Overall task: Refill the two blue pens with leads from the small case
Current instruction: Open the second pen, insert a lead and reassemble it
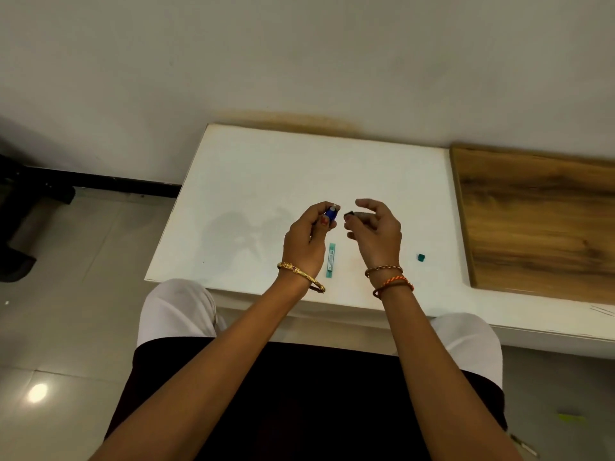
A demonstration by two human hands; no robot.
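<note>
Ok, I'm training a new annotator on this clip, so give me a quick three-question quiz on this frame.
1. True or false: the left hand grips a blue pen.
2. The teal lead case lies: A) between the wrists, B) on the wooden board.
3. What does the right hand pinch?

Key: 1 true. 2 A. 3 A small dark piece, probably the pen's cap. The small teal cap lies apart on the white table.

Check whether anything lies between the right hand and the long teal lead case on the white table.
Nothing visible does. The long teal lead case lies flat on the white table, between the two wrists. The right hand hovers just above and right of it, pinching a small dark piece. The left hand grips the blue pen to the case's left.
</note>
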